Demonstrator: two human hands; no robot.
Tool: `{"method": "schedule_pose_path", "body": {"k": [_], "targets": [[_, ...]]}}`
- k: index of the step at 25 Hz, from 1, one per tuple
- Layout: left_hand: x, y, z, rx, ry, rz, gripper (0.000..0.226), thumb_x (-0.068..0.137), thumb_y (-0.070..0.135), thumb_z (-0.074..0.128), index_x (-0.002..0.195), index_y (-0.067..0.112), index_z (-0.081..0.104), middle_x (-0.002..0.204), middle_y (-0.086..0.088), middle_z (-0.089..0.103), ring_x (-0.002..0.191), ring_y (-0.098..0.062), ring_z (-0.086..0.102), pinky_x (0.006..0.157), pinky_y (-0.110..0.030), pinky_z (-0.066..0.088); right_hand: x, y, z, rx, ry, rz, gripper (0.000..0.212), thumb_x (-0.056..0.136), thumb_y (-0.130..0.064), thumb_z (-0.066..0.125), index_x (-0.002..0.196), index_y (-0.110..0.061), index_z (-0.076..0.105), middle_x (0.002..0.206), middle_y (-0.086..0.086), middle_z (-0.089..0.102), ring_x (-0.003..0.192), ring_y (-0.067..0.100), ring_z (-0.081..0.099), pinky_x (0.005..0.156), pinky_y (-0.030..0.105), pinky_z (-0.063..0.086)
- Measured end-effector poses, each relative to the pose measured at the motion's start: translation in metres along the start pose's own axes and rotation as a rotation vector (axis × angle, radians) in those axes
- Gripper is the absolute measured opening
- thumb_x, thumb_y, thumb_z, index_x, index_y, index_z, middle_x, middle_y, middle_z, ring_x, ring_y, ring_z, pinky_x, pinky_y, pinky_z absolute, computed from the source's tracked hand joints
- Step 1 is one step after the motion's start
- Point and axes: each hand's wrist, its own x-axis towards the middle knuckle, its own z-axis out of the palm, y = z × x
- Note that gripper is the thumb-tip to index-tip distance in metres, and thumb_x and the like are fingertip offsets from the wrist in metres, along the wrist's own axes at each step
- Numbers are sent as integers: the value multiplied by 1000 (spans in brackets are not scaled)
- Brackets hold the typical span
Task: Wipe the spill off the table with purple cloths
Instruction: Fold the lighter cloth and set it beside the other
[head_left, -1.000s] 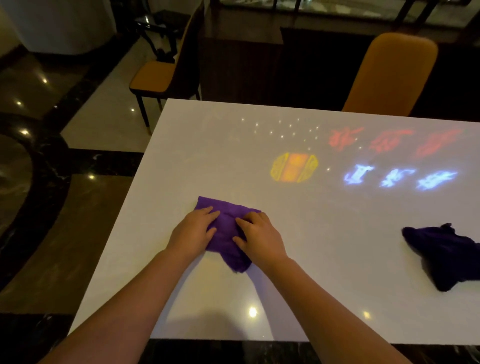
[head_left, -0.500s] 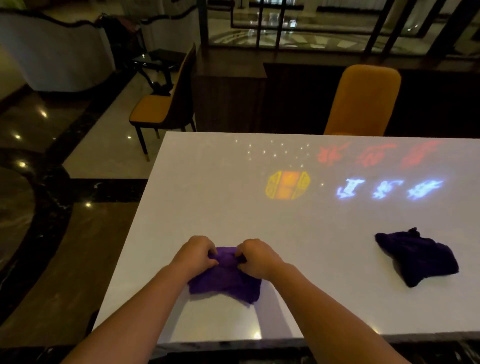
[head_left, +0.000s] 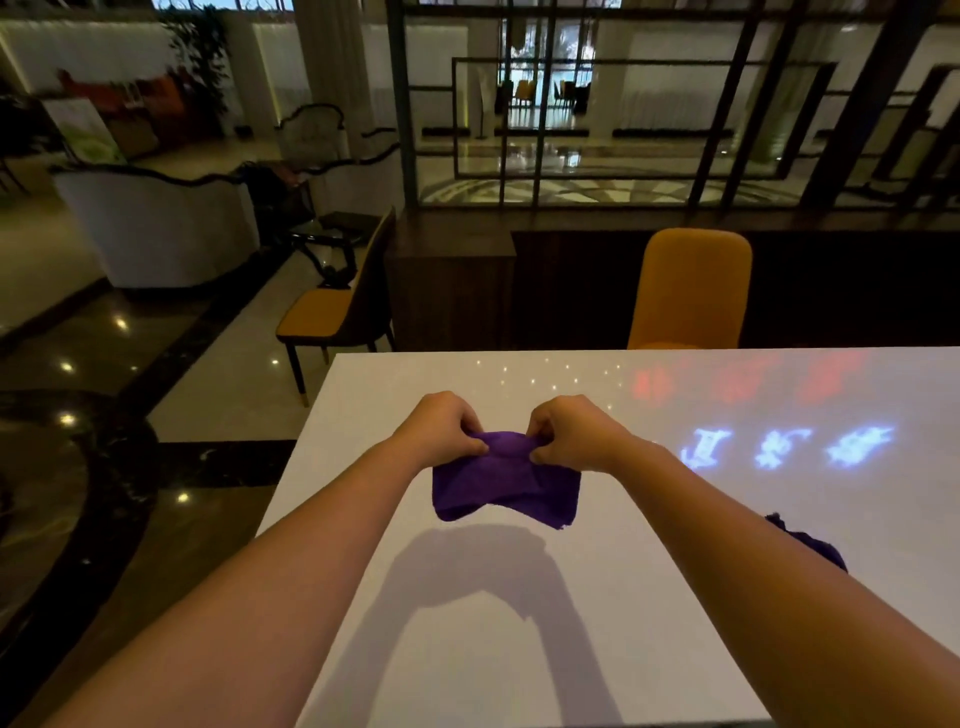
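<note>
A purple cloth (head_left: 504, 486) hangs in the air above the white table (head_left: 519, 649), casting a shadow below it. My left hand (head_left: 441, 428) pinches its top edge on the left and my right hand (head_left: 571, 431) pinches it on the right, both fists closed on the fabric. A second, darker purple cloth (head_left: 810, 543) lies crumpled on the table to the right, mostly hidden behind my right forearm. No spill shows on the tabletop.
Red (head_left: 737, 384) and blue (head_left: 779, 447) light reflections glow on the table's far right. An orange chair (head_left: 691, 291) stands behind the far edge; another orange chair (head_left: 332, 317) stands off the left corner. The table's left edge drops to a glossy floor.
Both hands have bunched the cloth that lay flat on the table and lifted it off the surface. The view has tilted upward, showing more of the room.
</note>
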Motion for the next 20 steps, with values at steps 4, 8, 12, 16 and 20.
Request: {"method": "schedule_pose_path", "body": {"k": [4,8,12,16,20], "targets": [[14,64,23,1,20,18,22,81,20,67,101,12,70,100,-8,68,81,-15,57,53,-15,41,-30,47,-40,-42,15,0,25,83,-12,66,108,-10,66,107,10,67,87,20,60,73,23,49],[26,143,67,-52,80,31,21,81,21,67,100,12,70,99,-7,69,76,-13,57,50,-13,39,-66,119,-88,-122,0,-20,25,84,-11,65,109,-10,65,108,10,67,93,22,62,78,27,51],[33,201,106,-84,112,8,22,81,22,68,100,12,70,99,-7,69,75,-12,56,50,-13,38,-95,176,-119,-170,-34,-63,24,84,-12,64,108,-10,66,108,10,67,92,21,61,79,26,51],[40,242,136,-74,101,-13,22,81,22,67,100,11,70,100,-8,69,75,-13,56,50,-13,38,-117,222,-132,-150,-50,-79,24,84,-13,65,107,-11,66,107,9,67,90,20,60,78,26,50],[54,277,157,-47,75,16,22,82,22,66,101,11,69,101,-9,69,78,-15,56,52,-14,39,-129,263,-140,-124,-14,-46,22,83,-14,67,104,-11,67,104,8,67,82,17,57,73,24,49]]}}
